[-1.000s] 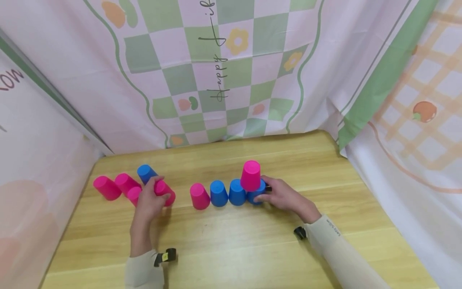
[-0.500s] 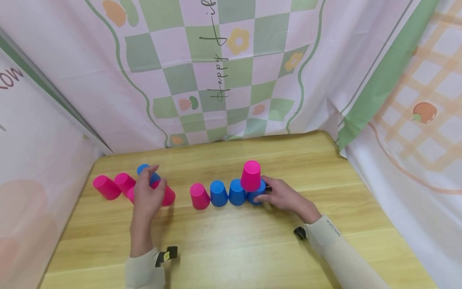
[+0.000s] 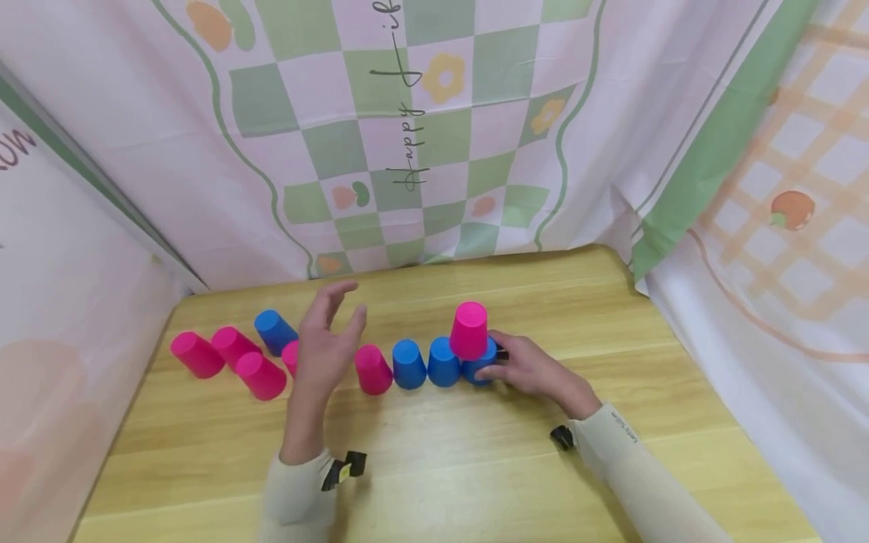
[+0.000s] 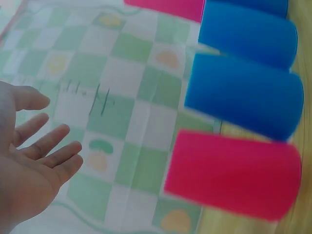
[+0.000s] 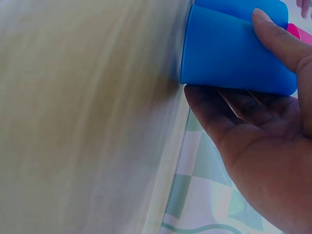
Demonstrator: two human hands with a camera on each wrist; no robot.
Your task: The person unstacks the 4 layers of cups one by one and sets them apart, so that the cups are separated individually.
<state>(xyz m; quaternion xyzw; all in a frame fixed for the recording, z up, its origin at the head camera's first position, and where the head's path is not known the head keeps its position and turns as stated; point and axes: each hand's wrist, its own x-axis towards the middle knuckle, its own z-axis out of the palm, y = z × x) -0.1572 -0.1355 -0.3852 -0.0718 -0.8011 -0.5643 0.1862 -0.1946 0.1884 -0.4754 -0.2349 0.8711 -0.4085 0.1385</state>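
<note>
My left hand point(image 3: 324, 343) is raised with fingers spread, holding nothing, just left of a row of upside-down cups. Its palm point(image 4: 34, 170) faces the row in the left wrist view. The row has a pink cup point(image 3: 373, 370), then a blue cup point(image 3: 409, 365), a middle blue cup point(image 3: 444, 362) and a right-end blue cup point(image 3: 478, 371). My right hand point(image 3: 536, 369) grips that end cup, thumb point(image 5: 278, 36) on one side and fingers behind. Another pink cup point(image 3: 469, 331) sits upside down on top, over the right end of the row.
At the left of the wooden table point(image 3: 434, 467) stand more upside-down cups: a far-left pink cup point(image 3: 197, 354), a pink cup point(image 3: 232, 345), a nearer pink cup point(image 3: 262, 376) and a blue cup point(image 3: 274, 332). My left hand mostly hides another pink cup point(image 3: 290, 356). Printed curtains point(image 3: 434, 136) surround the table.
My left hand has let go of the pink cup in the left group, lifted, and moved right toward the row. My right hand stays on the end blue cup.
</note>
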